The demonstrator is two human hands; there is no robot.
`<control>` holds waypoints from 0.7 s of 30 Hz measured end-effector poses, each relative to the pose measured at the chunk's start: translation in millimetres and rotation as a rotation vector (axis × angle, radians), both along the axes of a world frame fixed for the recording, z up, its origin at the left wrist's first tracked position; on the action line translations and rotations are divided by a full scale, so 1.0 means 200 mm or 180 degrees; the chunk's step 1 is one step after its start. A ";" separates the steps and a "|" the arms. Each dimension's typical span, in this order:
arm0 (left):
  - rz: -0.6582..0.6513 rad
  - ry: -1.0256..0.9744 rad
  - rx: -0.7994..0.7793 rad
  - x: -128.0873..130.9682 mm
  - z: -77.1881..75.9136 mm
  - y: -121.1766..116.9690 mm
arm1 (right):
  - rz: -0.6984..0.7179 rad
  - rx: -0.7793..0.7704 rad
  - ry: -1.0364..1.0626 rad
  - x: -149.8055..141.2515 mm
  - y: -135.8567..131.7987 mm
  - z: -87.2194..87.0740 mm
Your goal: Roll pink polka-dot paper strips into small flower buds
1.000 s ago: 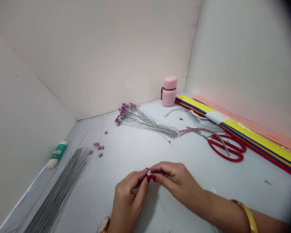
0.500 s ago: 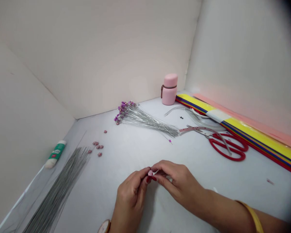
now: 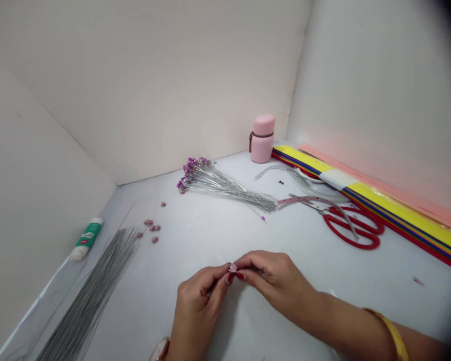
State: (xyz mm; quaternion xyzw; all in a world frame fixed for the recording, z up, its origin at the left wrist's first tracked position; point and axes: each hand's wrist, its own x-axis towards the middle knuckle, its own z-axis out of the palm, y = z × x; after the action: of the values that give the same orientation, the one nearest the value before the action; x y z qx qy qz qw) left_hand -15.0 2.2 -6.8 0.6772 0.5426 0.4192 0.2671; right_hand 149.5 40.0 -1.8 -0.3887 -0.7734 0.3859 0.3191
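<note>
A small pale pink flower-shaped piece (image 3: 233,268) is pinched between both hands, above the near middle of the table. My left hand (image 3: 203,296) grips it from the left with thumb and fingertips. From the right, my right hand (image 3: 274,278) holds it the same way, thumb below and fingers above. The fingertips nearly meet and cover its edges. Several similar pink flower pieces (image 3: 155,239) lie to the left, by the ends of a bundle of bare grey wires (image 3: 93,291). Farther back lies a bunch of silver wires (image 3: 229,188) tipped with purple and pink flowers.
Red-handled scissors (image 3: 353,230) and a curved clear strip (image 3: 311,188) lie at the right, before a stack of coloured sheets (image 3: 383,205). A pink flask (image 3: 263,139) stands at the back. A green-and-white glue stick (image 3: 86,239) is at the left. Walls enclose the table's back and sides.
The pink flower piece has turned so its petalled face shows more clearly. My left hand has shifted slightly to the left; both hands keep their pinch.
</note>
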 end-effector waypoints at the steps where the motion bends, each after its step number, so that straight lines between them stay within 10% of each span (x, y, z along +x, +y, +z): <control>1: 0.0020 -0.0006 -0.0031 0.00 0.00 0.00 | 0.0014 -0.0028 0.0000 0.00 0.00 0.00; 21: 0.0208 0.0141 0.0001 0.02 0.01 -0.02 | 0.0181 0.0207 0.0024 0.00 -0.02 0.00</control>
State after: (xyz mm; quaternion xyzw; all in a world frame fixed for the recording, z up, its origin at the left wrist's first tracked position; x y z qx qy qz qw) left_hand -11.2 -2.2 -4.8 0.6682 0.5702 0.4127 0.2411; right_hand 148.7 36.6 -2.4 -0.3546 -0.7951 0.3708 0.3234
